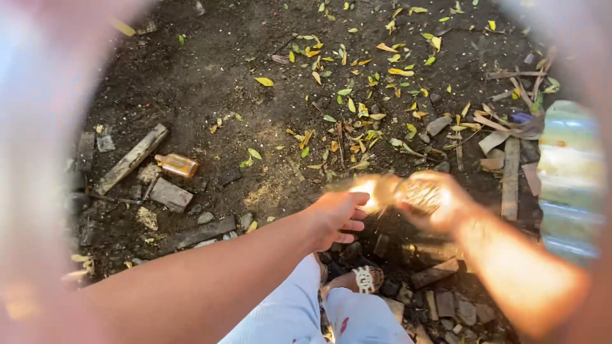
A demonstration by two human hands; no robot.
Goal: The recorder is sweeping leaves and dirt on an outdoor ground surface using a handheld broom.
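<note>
Both my hands meet in front of me over dark soil. My left hand (335,216) grips one end of a blurred, sunlit, straw-coloured bundle (382,189) that looks like dry fibre or a stick. My right hand (433,204) is closed around the bundle's other end, which is frayed and bright. Motion blur hides what the bundle is exactly. Below the hands I see my light trousers (299,312) and a sandalled foot (360,279).
A small amber bottle (178,165) lies on the soil at left, next to a grey wooden plank (131,159) and stone pieces. Scrap wood (510,172) and a corrugated metal sheet (567,178) lie at right. Fallen yellow-green leaves (357,102) scatter ahead.
</note>
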